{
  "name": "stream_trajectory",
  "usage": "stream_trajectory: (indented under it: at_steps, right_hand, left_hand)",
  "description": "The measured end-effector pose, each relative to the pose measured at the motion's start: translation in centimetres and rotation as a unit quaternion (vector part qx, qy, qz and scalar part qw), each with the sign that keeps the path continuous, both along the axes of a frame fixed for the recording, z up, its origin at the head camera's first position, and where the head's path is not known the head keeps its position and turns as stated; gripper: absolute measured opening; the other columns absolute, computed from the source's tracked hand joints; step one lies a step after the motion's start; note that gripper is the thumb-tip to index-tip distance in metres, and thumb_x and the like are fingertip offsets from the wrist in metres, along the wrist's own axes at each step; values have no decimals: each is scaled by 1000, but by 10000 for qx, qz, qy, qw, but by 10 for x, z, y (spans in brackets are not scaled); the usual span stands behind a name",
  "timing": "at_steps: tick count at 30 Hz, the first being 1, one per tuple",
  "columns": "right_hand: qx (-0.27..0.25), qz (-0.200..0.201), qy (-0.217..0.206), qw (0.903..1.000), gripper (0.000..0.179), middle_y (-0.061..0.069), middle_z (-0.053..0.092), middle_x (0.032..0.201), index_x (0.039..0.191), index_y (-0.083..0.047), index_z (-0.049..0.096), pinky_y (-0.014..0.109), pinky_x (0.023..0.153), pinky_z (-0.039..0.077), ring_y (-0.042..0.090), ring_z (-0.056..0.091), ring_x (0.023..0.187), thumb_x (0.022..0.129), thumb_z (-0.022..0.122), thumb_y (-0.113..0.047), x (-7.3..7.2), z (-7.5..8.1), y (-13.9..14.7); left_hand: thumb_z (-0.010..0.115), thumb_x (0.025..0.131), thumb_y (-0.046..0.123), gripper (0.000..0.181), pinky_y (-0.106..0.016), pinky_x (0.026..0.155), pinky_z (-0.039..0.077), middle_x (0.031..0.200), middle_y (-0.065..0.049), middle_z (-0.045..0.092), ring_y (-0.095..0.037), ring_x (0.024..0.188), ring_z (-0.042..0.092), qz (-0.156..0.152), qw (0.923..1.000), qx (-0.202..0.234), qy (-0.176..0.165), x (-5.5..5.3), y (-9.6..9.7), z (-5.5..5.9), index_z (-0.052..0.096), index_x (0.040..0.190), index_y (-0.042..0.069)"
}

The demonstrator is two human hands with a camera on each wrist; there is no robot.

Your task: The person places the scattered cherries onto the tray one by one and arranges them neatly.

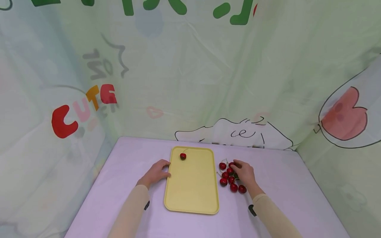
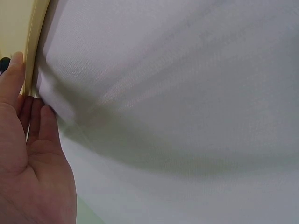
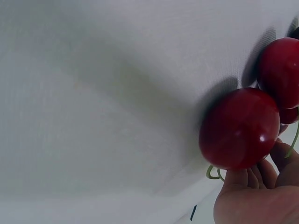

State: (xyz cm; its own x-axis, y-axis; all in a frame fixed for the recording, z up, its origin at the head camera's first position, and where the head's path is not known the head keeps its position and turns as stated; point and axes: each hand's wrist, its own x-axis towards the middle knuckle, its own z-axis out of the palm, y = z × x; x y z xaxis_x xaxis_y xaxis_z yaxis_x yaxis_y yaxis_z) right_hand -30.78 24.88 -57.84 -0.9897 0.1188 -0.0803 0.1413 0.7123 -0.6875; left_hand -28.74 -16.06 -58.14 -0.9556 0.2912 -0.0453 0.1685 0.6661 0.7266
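A yellow rectangular tray (image 1: 191, 195) lies on the table, with one stemmed cherry (image 1: 183, 156) near its far left corner. My left hand (image 1: 155, 173) holds the tray's left edge; in the left wrist view the thumb (image 2: 14, 77) lies over the rim and the other fingers are at its outer side. To the right of the tray is a loose group of several dark red cherries (image 1: 233, 187). Over the far side of that group, my right hand (image 1: 244, 172) pinches a cherry (image 1: 231, 164) at its fingertips. A large near cherry (image 3: 240, 128) partly hides the right fingers in the right wrist view.
A pale lilac cloth covers the table (image 1: 285, 185). Printed fabric curtains (image 1: 190, 82) with letters and drawings stand behind it and at both sides. Green stems stick out among the cherries.
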Motion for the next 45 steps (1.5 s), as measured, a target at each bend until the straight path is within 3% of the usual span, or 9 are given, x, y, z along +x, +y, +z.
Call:
stream_trajectory:
  at_steps: [9, 19, 27, 33, 45]
  right_hand:
    - [35, 50, 96, 9999, 46, 23, 54, 136, 139, 0, 51, 52, 104, 44, 40, 49, 127, 98, 59, -20, -3, -4, -1]
    - [-190, -358, 188, 9990, 48, 22, 53, 138, 142, -4, 49, 48, 100, 48, 38, 47, 129, 99, 59, -21, 0, 8, -10]
    - [-439, -531, 479, 9965, 45, 19, 57, 135, 140, -6, 54, 47, 104, 46, 35, 50, 127, 98, 61, -22, -4, 20, -30]
    - [-729, -582, 443, 9947, 45, 17, 61, 130, 138, -8, 56, 48, 97, 51, 31, 55, 120, 97, 63, -24, -6, 30, -50]
    - [-1193, -453, 528, 9904, 43, 15, 63, 127, 135, -7, 59, 42, 101, 49, 27, 60, 117, 95, 66, -22, -18, 29, -80]
  left_hand:
    - [75, 86, 16, 52, -43, 110, 39, 133, -10, 54, -28, 126, 49, -2, 10000, -53, 5, 0, 0, -1, 56, 133, 2]
    - [76, 86, 17, 53, -43, 111, 39, 134, -11, 54, -29, 127, 49, 35, 10000, -59, -44, -1, 0, -4, 56, 133, 3]
    - [75, 87, 17, 53, -43, 111, 38, 135, -11, 53, -29, 128, 48, -24, 10000, -50, -47, -1, -1, -3, 55, 133, 2]
    - [75, 86, 17, 52, -42, 112, 38, 134, -11, 54, -28, 128, 48, -26, 10000, -78, 0, -1, 0, -2, 56, 133, 2]
    - [75, 86, 17, 53, -43, 112, 38, 135, -10, 54, -28, 129, 48, 36, 9999, -53, -95, 0, 1, -2, 55, 134, 3]
